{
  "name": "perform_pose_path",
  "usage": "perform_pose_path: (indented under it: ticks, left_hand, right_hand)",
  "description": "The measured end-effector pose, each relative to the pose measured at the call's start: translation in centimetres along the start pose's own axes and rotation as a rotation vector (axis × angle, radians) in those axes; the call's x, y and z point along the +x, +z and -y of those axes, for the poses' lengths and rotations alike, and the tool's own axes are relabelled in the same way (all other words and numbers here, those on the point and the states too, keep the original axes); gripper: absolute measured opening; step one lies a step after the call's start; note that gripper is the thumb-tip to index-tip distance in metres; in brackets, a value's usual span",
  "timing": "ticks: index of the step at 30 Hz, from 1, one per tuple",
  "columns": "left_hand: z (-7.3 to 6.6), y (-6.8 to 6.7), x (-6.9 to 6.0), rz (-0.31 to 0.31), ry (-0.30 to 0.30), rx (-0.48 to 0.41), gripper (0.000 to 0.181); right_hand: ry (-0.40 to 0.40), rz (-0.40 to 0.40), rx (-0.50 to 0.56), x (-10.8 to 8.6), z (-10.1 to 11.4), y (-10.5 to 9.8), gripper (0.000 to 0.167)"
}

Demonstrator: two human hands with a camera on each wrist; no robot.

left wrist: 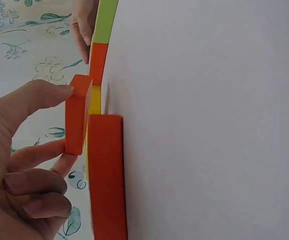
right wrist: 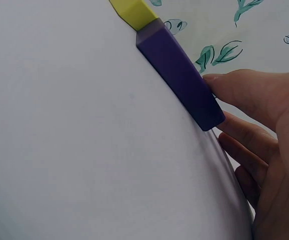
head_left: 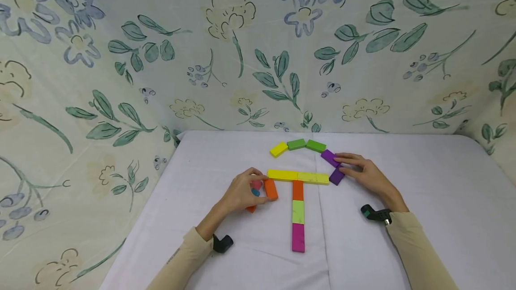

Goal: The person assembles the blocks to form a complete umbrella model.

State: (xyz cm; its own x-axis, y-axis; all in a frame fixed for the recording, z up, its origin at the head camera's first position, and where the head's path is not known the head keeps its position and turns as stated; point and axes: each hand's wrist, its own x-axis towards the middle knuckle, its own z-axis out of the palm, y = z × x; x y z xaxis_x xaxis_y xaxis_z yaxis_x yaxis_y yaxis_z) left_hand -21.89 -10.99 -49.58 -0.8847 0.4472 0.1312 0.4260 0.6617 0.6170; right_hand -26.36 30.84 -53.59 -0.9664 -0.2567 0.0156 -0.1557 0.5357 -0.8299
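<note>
My left hand (head_left: 242, 191) pinches an orange block (head_left: 271, 189) by its ends between thumb and fingers, below the left end of the yellow row (head_left: 283, 175). In the left wrist view this block (left wrist: 75, 120) is tilted up beside another orange block (left wrist: 107, 175). Partly hidden under that hand lie red, blue and orange pieces. My right hand (head_left: 368, 176) touches two purple blocks, the upper one (head_left: 330, 158) with its fingers and the lower one (head_left: 336, 176) with its thumb. In the right wrist view the thumb rests against a purple block (right wrist: 182, 75), fingers extended.
From the yellow row a column runs toward me: orange (head_left: 298, 190), light green (head_left: 298, 211), magenta (head_left: 298, 237). Behind the row, a yellow block (head_left: 279, 149) and two green blocks (head_left: 296, 144) curve toward the purple ones. A floral cloth (head_left: 242, 88) hangs behind the white table surface (head_left: 451, 182).
</note>
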Motion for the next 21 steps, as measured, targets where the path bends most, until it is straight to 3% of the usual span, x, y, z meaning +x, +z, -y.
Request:
perform_pose_path:
  ticks: [6, 12, 21]
  left_hand:
    - [1.3, -2.0, 0.9, -0.043, 0.040, -0.087, 0.050]
    - [3.5, -3.8, 3.1, -0.049, 0.004, -0.153, 0.050]
    - [6.0, -4.0, 6.4, 0.004, -0.079, -0.143, 0.050]
  right_hand:
    - [-0.006, -0.002, -0.009, 0.1, 0.0, 0.0, 0.045]
    - [0.004, -0.006, -0.006, 0.0, 0.2, 0.0, 0.044]
    - [0.000, -0.004, -0.003, -0.1, 0.4, 0.1, 0.044]
